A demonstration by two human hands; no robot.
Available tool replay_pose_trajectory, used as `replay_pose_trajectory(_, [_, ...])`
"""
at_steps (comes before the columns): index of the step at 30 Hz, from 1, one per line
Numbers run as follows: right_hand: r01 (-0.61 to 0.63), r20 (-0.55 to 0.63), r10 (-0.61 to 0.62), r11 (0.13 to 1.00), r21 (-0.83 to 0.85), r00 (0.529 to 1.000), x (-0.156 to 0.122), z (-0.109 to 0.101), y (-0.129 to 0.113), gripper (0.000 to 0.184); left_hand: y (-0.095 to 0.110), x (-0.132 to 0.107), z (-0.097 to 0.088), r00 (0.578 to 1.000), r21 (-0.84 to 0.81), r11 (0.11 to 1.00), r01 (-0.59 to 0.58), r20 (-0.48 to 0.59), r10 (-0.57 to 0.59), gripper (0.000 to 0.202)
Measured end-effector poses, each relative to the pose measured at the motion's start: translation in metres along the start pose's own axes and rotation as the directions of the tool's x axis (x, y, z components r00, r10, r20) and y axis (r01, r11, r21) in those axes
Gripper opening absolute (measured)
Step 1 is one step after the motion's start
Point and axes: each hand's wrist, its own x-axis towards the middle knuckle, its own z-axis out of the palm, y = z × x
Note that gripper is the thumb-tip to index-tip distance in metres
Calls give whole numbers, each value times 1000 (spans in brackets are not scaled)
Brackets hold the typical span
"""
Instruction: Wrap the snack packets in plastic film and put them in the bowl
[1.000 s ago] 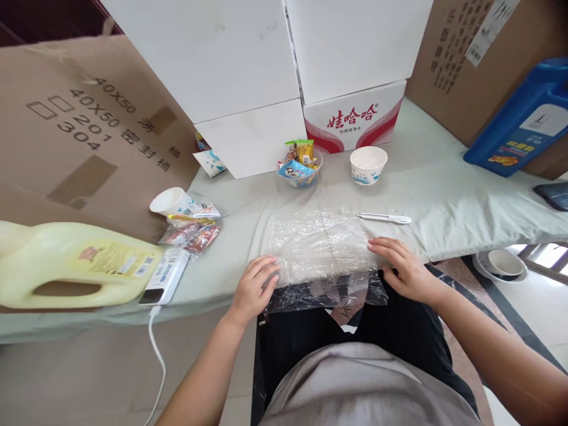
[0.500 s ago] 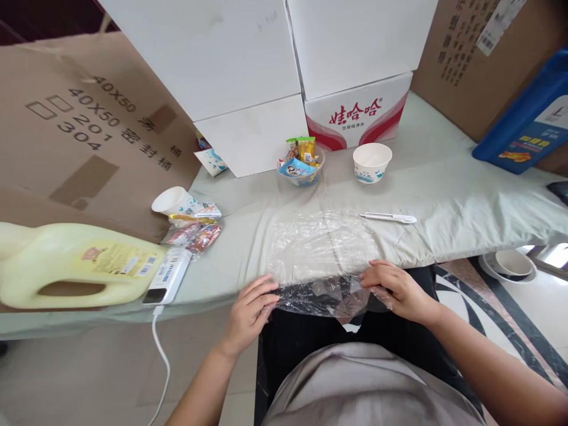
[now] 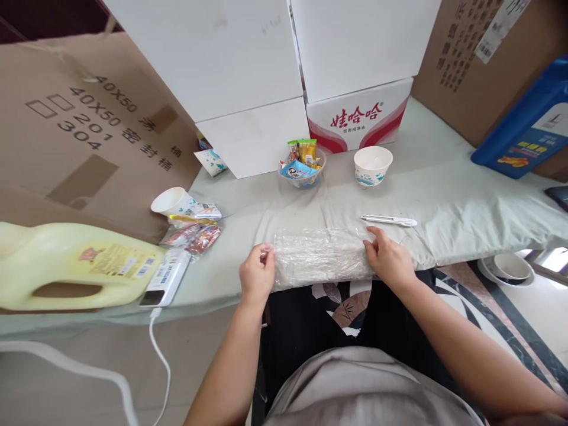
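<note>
A clear, crinkled plastic bag point(image 3: 322, 254) lies folded into a flat band along the table's front edge. My left hand point(image 3: 258, 272) is closed at the band's left end, pinching the film between thumb and fingers. At the right end my right hand point(image 3: 390, 255) holds the film's edge, thumb and forefinger slightly apart around it. Just beyond my right fingertips rests a white pen-shaped cutter point(image 3: 389, 220), lying on its side.
A clear bowl of packaged snacks point(image 3: 302, 168) and a white paper bowl point(image 3: 373, 165) stand near white cartons point(image 3: 266, 136). On the left are a paper cup point(image 3: 171, 202), snack packets point(image 3: 195, 232), a white power bank with cable point(image 3: 166, 278) and a yellow jug point(image 3: 80, 266).
Both hands have moved forward onto the table, bringing the bag's near edge up from below the table's edge. The bag is now folded over into a narrower band.
</note>
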Motion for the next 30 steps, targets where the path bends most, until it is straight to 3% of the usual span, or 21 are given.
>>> replay_pose_trajectory(6, [28,-13,-30,990,-136,999,-5,14,8,44,-6,9,20,997,164,985,49,47,-58,25])
replay_pose_trajectory(10, [36,-17,-39,991,-126,999,-6,12,8,42,1,12,18,994,279,960,11,104,-41,15])
replay_pose_trajectory(18, [43,-87,-59,983,-177,994,-5,14,6,37,22,27,22,967,582,812,-44,228,-112,28])
replay_pose_trajectory(22, [37,-88,-57,977,-211,994,-4,16,6,34,29,31,23,951,623,781,-43,266,-160,32])
replay_pose_trajectory(24, [36,-82,-55,975,-219,995,-4,16,6,33,31,30,21,977,605,794,-66,202,-73,29])
replay_pose_trajectory(26, [36,-69,-53,973,-229,996,-4,16,4,33,33,27,21,984,550,816,-178,127,129,26])
replay_pose_trajectory(28, [35,-57,-50,971,-238,997,-4,16,2,33,35,21,23,916,418,816,-400,166,365,25])
replay_pose_trajectory(30, [34,-45,-46,970,-240,998,-4,16,2,34,35,14,29,775,211,755,-621,305,553,25])
